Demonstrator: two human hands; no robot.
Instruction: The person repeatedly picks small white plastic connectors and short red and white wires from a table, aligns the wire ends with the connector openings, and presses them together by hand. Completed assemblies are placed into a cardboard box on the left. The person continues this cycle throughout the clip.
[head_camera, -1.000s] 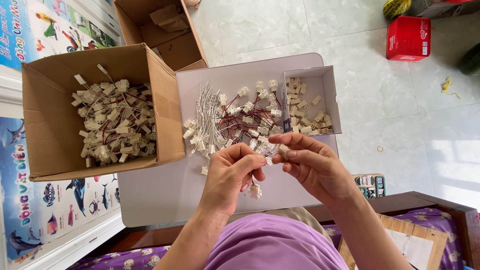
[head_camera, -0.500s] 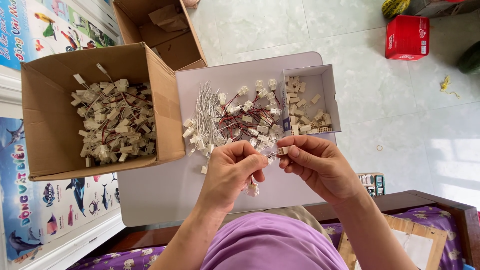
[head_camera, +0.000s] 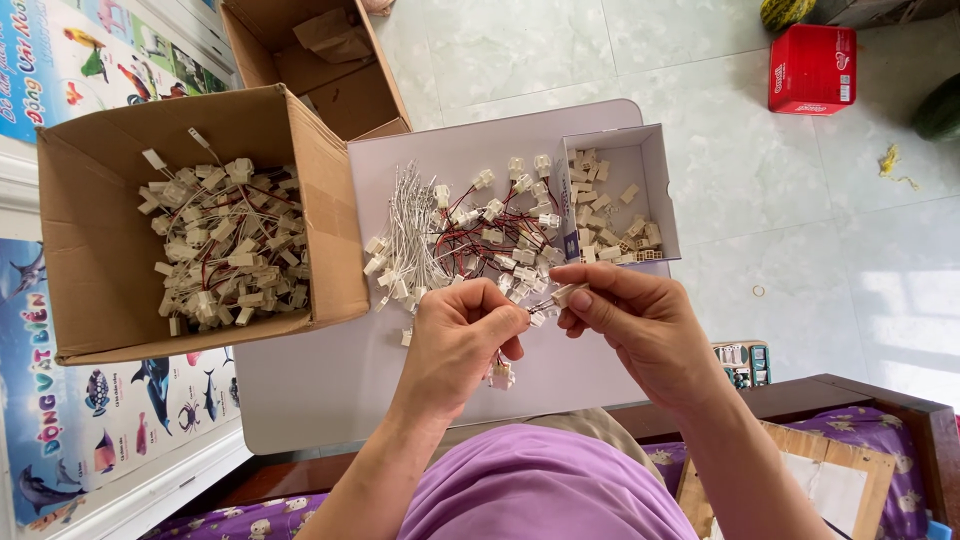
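— What are your hands doing right now?

— Your left hand (head_camera: 462, 335) is curled nearly closed, thumb and forefinger pinching a thin wire lead (head_camera: 515, 312); a small white connector (head_camera: 500, 375) dangles below that palm on red wires. Your right hand (head_camera: 640, 325) is narrow too, fingertips (head_camera: 578, 299) pressed around a little cream plug housing (head_camera: 562, 294). The two hands meet almost tip to tip, just above the near part of the counter (head_camera: 330, 385).

— And where is the piece you work on?

— Between your fingertips, held in the air over the counter, just in front of the loose pile.

— What lies beyond the hands?

— Right past your knuckles you have a spread heap of wired connectors (head_camera: 460, 240), white plugs with red and pale leads, lying on the counter. Touching its right edge stands a small white box (head_camera: 655, 165) with cream housings inside. To your left, a large cardboard box (head_camera: 330, 200) rests beside the heap, holding a tangle of finished wired plugs.

— Further off?

— A second brown carton (head_camera: 375, 95) sits behind the big one, on the floor. Well apart, far right on the pale tiles, you see a red box (head_camera: 812, 68).
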